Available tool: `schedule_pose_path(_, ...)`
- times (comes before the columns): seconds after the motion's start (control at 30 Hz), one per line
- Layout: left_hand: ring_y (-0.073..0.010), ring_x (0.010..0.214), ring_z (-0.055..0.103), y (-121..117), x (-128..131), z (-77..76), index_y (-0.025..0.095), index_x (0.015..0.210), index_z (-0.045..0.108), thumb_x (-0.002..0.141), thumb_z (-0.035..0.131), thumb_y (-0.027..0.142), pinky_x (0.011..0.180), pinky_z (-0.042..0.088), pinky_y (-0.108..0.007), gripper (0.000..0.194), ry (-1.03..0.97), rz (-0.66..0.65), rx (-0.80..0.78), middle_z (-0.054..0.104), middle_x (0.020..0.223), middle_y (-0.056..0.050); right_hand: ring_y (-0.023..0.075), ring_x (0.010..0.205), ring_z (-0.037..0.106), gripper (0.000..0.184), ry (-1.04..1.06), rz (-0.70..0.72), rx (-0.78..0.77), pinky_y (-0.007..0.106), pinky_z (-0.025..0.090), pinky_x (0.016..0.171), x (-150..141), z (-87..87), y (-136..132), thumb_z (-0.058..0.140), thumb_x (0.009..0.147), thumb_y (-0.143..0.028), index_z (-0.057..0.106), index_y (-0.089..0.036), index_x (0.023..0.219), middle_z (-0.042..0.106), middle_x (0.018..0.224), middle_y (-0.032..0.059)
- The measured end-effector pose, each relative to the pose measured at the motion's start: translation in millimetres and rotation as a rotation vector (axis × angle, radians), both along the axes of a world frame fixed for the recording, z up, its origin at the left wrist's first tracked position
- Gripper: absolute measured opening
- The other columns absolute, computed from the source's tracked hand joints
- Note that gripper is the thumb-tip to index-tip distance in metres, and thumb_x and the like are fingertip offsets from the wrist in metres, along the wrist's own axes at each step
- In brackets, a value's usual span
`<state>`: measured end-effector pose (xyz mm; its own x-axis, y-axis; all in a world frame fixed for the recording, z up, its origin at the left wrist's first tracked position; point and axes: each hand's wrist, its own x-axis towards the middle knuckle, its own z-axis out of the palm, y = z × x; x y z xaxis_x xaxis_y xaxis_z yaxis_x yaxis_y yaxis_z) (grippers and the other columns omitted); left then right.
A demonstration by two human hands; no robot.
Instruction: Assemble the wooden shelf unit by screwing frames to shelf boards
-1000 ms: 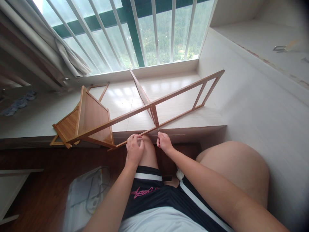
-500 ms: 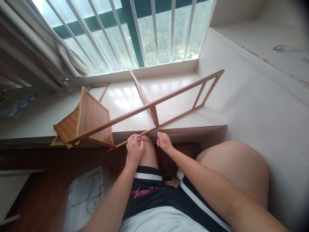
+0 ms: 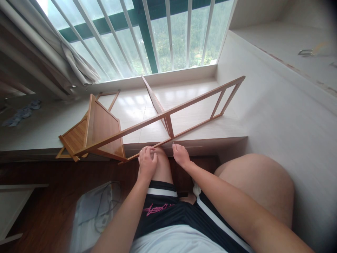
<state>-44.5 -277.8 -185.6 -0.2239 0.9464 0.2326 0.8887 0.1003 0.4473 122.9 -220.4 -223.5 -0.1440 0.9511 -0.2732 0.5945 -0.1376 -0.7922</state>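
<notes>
My right hand (image 3: 180,154) is closed around a thin metal tool, apparently a hex key (image 3: 173,141). Its tip meets the lower rail of a wooden shelf frame (image 3: 126,130), where a crosspiece (image 3: 169,126) joins. Most of the tool is hidden in my fingers. My left hand (image 3: 147,162) lies over my bent knee (image 3: 162,165), fingers loosely spread beside the same rail, with no object visible in it. The frame leans on its side across the ledge, with a wooden shelf panel (image 3: 104,123) at its left and a narrower board (image 3: 153,96) in the middle.
A pale window ledge (image 3: 195,123) supports the frame, below a barred window (image 3: 158,38). A grey curtain (image 3: 52,45) hangs at left, near some crumpled cloth (image 3: 22,112). On the dark floor is a clear plastic box (image 3: 89,214) with a cable. A white wall (image 3: 279,116) rises at right.
My right hand has shifted very slightly to the right, still gripping the tool at the joint. My left hand and the frame look unmoved.
</notes>
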Motion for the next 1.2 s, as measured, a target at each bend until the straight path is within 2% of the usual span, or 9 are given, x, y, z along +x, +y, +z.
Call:
schedule_pose_path(0.13, -0.0263, 0.11, 0.05, 0, 0, 0.4, 0.024, 0.095, 0.057, 0.082, 0.05, 0.021, 0.095, 0.04, -0.042, 0.015, 0.0, -0.006, 0.004, 0.058, 0.113, -0.007, 0.0241, 0.082, 0.064, 0.049, -0.342, 0.056, 0.13, 0.033, 0.042, 0.072, 0, 7.5, 0, 0.019, 0.098, -0.042, 0.061, -0.019, 0.088, 0.068, 0.088, 0.013)
schedule_pose_path(0.37, -0.0255, 0.11, 0.05, 0, -1, -0.6, 0.024, 0.095, 0.057, 0.082, 0.051, 0.021, 0.095, 0.039, -0.042, 0.015, -0.001, -0.013, 0.003, 0.058, 0.112, -0.007, 0.0275, 0.084, 0.067, 0.048, -0.49, 0.113, 0.187, 0.037, 0.046, 0.075, -1, 13.0, 0, 0.02, 0.099, -0.04, 0.062, -0.018, 0.093, 0.069, 0.089, 0.0153)
schedule_pose_path(0.6, -0.0262, 0.11, 0.05, 0, -1, -1.3, 0.023, 0.095, 0.057, 0.082, 0.05, 0.021, 0.095, 0.04, -0.043, 0.015, -0.003, -0.009, 0.001, 0.058, 0.112, -0.007, 0.0271, 0.085, 0.068, 0.047, -0.538, 0.118, 0.198, 0.038, 0.047, 0.078, -2, 17.6, 0, 0.022, 0.099, -0.039, 0.063, -0.016, 0.095, 0.07, 0.09, 0.0169)
schedule_pose_path(1.2, -0.0256, 0.11, 0.05, 0, 0, -1.6, 0.024, 0.095, 0.057, 0.082, 0.05, 0.021, 0.095, 0.039, -0.043, 0.015, -0.009, -0.01, 0.008, 0.058, 0.113, -0.006, 0.0279, 0.087, 0.067, 0.048, -0.501, 0.121, 0.191, 0.039, 0.046, 0.079, 0, 16.0, 1, 0.022, 0.099, -0.039, 0.063, -0.015, 0.096, 0.069, 0.092, 0.0183)
